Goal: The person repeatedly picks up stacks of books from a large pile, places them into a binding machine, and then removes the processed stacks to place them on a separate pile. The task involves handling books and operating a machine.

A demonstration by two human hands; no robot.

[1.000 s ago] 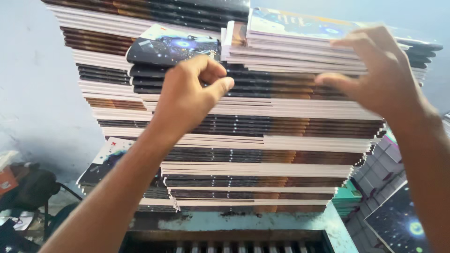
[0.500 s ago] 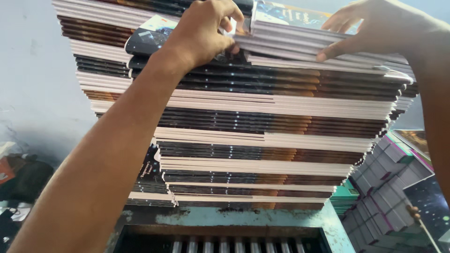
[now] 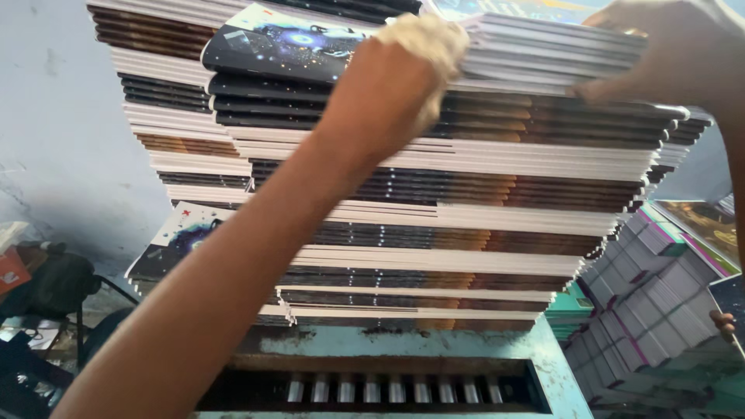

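A tall stack of thin booklets (image 3: 434,194) with dark and brown covers rises in front of me. On its top lies a smaller bundle of booklets (image 3: 535,58). My left hand (image 3: 403,74) grips the bundle's left end with curled fingers. My right hand (image 3: 667,50) presses on its right end, fingers spread along the edge. A booklet with a dark starry cover (image 3: 279,43) lies just left of my left hand.
The stack stands on a teal metal machine bed (image 3: 411,349) with a slot of rollers (image 3: 388,388) below. More booklet piles (image 3: 660,302) stand at the right, where another person's fingers (image 3: 725,326) show. A pale wall (image 3: 54,140) is on the left.
Both hands have risen to the top bundle and closed on its ends. The view has moved nearer to the stack.
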